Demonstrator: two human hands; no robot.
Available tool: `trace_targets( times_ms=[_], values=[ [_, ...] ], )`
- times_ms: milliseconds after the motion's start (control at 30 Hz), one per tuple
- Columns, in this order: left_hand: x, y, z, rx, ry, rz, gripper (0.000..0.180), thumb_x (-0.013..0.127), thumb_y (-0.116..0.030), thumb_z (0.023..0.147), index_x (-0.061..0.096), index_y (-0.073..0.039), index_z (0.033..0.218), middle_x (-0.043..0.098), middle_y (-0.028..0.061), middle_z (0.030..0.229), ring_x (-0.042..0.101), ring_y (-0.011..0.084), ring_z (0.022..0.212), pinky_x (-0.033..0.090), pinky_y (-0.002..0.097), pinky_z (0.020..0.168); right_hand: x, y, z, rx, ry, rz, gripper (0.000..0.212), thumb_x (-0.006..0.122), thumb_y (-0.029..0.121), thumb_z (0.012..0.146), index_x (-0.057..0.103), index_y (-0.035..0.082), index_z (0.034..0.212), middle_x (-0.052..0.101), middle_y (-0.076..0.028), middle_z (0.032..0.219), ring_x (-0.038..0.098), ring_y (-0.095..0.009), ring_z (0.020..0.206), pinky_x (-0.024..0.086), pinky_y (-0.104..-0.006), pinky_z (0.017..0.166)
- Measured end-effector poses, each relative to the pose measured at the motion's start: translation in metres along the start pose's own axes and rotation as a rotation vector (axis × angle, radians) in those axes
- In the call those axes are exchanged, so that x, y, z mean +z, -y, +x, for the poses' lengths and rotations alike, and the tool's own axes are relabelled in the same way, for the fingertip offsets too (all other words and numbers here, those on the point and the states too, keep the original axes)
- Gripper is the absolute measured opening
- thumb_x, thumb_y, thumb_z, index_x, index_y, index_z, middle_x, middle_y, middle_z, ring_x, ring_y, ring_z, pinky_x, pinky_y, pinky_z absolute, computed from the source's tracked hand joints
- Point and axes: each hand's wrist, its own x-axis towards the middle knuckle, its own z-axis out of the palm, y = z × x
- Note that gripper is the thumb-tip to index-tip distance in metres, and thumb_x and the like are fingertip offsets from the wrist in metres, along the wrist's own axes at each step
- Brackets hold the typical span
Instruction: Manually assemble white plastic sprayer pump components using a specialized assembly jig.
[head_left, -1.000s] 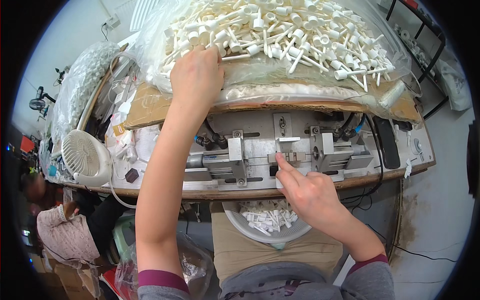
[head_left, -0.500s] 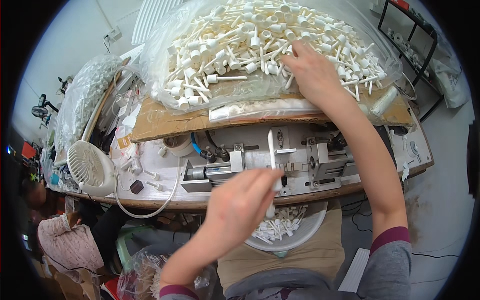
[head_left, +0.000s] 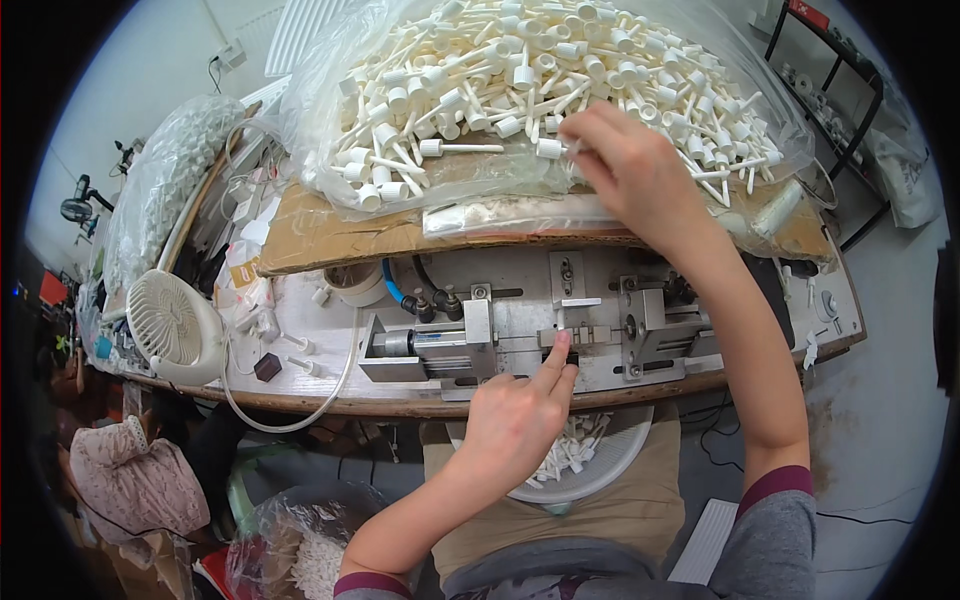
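White sticks point(head_left: 522, 76): most seemingly remain, top centre; some in bowl point(head_left: 624, 452), lower centre; right hand point(head_left: 640, 178) pinches one, left hand point(head_left: 515, 415) forefinger extended.

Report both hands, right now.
Left hand: index finger extended at the metal fixture block; whether it holds anything cannot be told.
Right hand: closed, apparently pinching a white cap-ended stick.

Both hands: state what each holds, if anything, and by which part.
The right hand seems to hold a white capped stick by its stem, partly hidden. The left hand is at the metal block; any hold there cannot be told.
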Motion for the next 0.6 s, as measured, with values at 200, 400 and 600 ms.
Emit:
trace_targets(
  times_ms=[200, 400, 600],
  values=[
    [0.005, 0.006, -0.007, -0.031, -0.029, -0.01, 0.027, 0.072, -0.012, 0.079, 0.072, -0.004, 0.105, 0.065, 0.0185, 0.131, 0.063, 0.0207, 0.051, 0.053, 0.0314, 0.052, -0.003, -0.03, 0.012, 0.491, -0.149, 0.644, 0.016, 0.073, 0.021, 0.091, 0.074, 0.006, 0.097, 0.064, 0.003, 0.074, 0.051, -0.004, 0.057, 0.04, -0.0219, 0.053],
    [0.0, 0.002, 0.004, -0.097, -0.147, -0.376, 0.059, 0.076, -0.037, 0.081, 0.059, -0.006, 0.128, 0.061, 0.0134, 0.134, 0.07, 0.0282, 0.097, 0.057, 0.0392, 0.076, -0.007, -0.116, -0.031, 0.857, -0.193, 0.923, 0.021, 0.064, 0.017, 0.099, 0.067, 0.009, 0.118, 0.06, 0.008, 0.09, 0.045, 0.001, 0.069, 0.036, -0.0156, 0.06],
    [-0.038, 0.016, 0.026, -0.263, -0.765, -0.618, 0.075, 0.08, -0.026, 0.078, 0.046, 0.002, 0.138, 0.051, 0.0238, 0.138, 0.051, 0.0395, 0.125, 0.042, 0.0401, 0.108, -0.016, -0.051, -0.036, 0.813, 0.047, 1.041, 0.028, 0.063, 0.018, 0.1, 0.06, 0.004, 0.125, 0.058, 0.004, 0.096, 0.04, 0.001, 0.067, 0.032, -0.0156, 0.058]
  ],
)
